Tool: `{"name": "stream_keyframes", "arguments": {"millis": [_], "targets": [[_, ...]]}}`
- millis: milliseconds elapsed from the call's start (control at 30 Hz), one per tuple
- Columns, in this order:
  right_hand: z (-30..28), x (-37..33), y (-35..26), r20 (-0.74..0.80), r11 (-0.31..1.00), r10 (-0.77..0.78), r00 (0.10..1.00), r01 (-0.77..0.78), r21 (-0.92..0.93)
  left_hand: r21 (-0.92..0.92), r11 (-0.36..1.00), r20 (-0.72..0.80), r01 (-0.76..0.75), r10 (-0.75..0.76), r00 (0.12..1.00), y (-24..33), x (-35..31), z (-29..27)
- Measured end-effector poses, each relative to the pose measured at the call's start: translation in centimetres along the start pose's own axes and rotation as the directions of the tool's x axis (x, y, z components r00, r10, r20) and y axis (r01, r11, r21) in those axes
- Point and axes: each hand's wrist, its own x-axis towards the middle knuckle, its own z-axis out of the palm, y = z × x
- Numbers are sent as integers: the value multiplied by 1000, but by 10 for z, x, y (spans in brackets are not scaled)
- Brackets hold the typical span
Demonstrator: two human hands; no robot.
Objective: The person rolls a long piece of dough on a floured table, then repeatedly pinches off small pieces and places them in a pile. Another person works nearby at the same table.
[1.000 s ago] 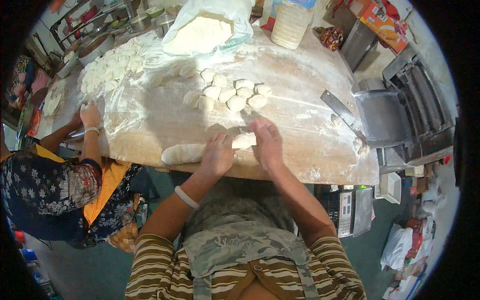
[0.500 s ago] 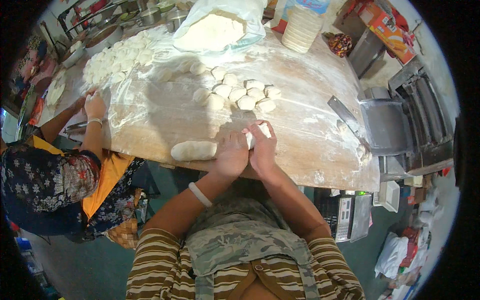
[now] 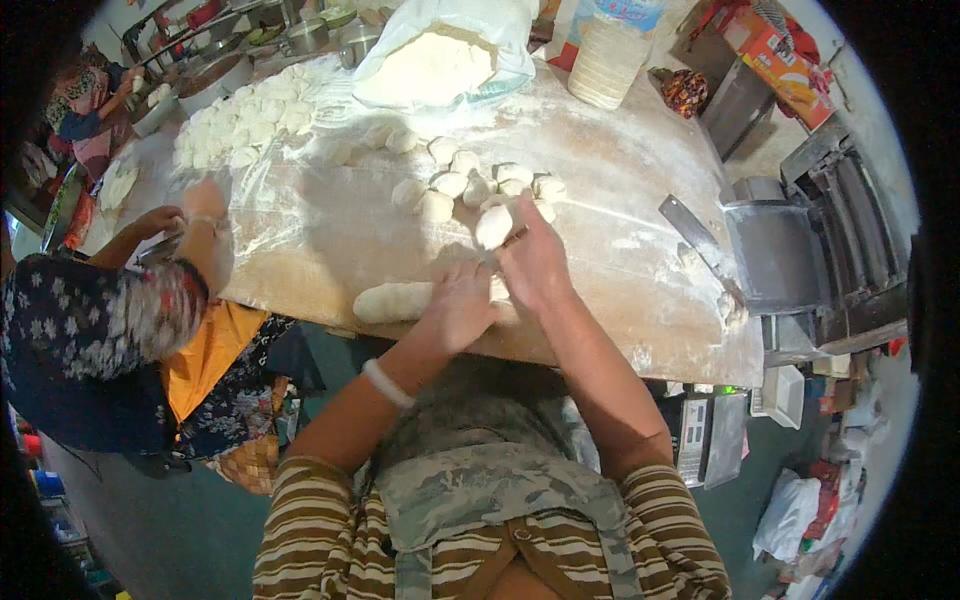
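Observation:
A thick roll of white dough [image 3: 392,302] lies along the near edge of the floured wooden table. Over its right part rests my left hand [image 3: 462,300], fingers wrapped down on it and a little blurred. A short end of the roll shows just to the right of that hand. My right hand [image 3: 535,255] is raised slightly beyond the roll, its fingers closed on a rounded dough piece [image 3: 493,228] apart from the roll. Just past it lies a cluster of similar dough pieces [image 3: 449,184], partly hidden by my right hand.
An open bag of flour [image 3: 435,68] and a clear plastic jug [image 3: 612,60] stand at the back. A flat metal blade [image 3: 690,228] lies at the right. Many shaped dough pieces [image 3: 245,118] cover the far left, where a co-worker's hands [image 3: 205,202] work. Another person is farther back.
My right hand has moved up and away from the roll with a dough piece in its fingers. My left hand stays on the roll. The co-worker's hands have shifted slightly.

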Motion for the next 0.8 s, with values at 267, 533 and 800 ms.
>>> {"name": "stream_keyframes", "arguments": {"millis": [267, 533, 800], "targets": [[-47, -16, 42, -86, 888, -190, 978, 134, -440, 67, 991, -458, -114, 132, 879, -43, -27, 20], [-26, -34, 70, 44, 889, -195, 980, 196, -415, -136, 987, -358, -85, 31, 933, -35, -19, 22], [-8, -26, 64, -194, 989, -127, 973, 110, -94, 206, 977, -497, 52, 58, 866, -26, -5, 46]]}}
